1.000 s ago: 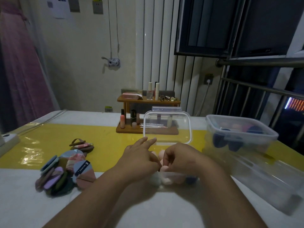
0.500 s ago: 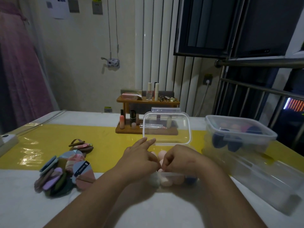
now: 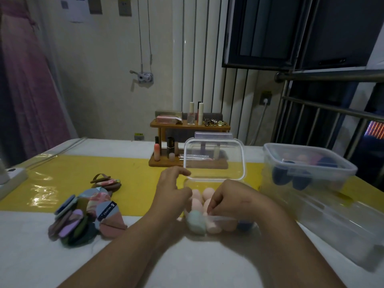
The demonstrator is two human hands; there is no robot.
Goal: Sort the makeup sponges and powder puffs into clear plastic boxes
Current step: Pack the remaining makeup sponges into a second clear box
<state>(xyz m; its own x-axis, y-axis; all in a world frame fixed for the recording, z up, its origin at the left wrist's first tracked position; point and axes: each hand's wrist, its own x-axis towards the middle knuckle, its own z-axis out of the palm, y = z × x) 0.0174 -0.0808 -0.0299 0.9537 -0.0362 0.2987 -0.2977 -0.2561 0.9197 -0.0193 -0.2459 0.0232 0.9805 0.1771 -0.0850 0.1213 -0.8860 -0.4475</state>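
Big clear box [image 3: 336, 177] far right, dark puffs [image 3: 280, 175] inside. Puff pile [image 3: 83, 213] near left. Small clear box [image 3: 207, 183] middle, lid [image 3: 214, 159] up. Left hand [image 3: 172, 192] at its left side, fingers loosely bent, holding nothing. Right hand [image 3: 232, 199] curled over pink sponges [image 3: 196, 203] inside; pinching or not, cannot tell.

Dim in here — a cream wall [image 3: 93, 80] behind, a pink curtain [image 3: 27, 80] at the left, a dark window [image 3: 270, 28] and steel railing [image 3: 332, 73] to the right. The white desk [image 3: 31, 256] carries a yellow strip [image 3: 128, 173] and a small wooden shelf [image 3: 187, 127].
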